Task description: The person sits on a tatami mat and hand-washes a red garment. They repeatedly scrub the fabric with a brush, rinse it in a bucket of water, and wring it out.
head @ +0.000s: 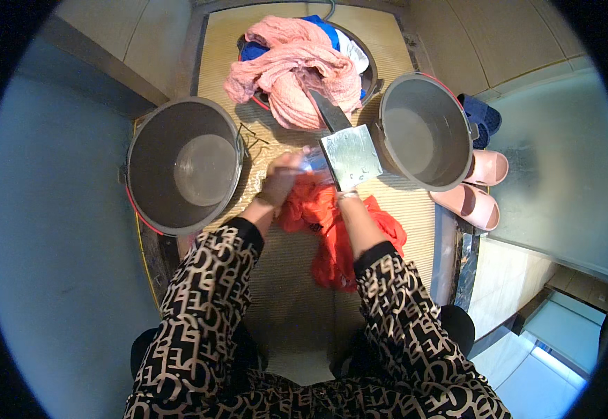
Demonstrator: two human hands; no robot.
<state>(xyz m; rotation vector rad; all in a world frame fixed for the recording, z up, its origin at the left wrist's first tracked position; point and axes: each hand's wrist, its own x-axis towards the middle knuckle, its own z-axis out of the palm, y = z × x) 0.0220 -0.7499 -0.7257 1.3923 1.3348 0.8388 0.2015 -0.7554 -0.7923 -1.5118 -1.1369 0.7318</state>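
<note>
My left hand [282, 177] is blurred, at the upper left edge of a crumpled red cloth [330, 251] on the ribbed mat. Between my hands lies something blurred, bluish and see-through [314, 161]; what it is cannot be told. A wet square metal plate [352, 157] on a dark arm, perhaps a shower head, covers most of my right hand. Only the wrist of my right hand [348, 195] shows, with a band around it, beside the red cloth. Whether either hand grips anything is unclear.
A basin [371, 73] heaped with a pink towel [299, 73] and blue and white cloths stands ahead. Grey buckets flank me, left [141, 167] and right [388, 157]. Pink slippers [474, 207] and dark blue slippers [479, 120] lie at the right, near frosted glass [550, 173].
</note>
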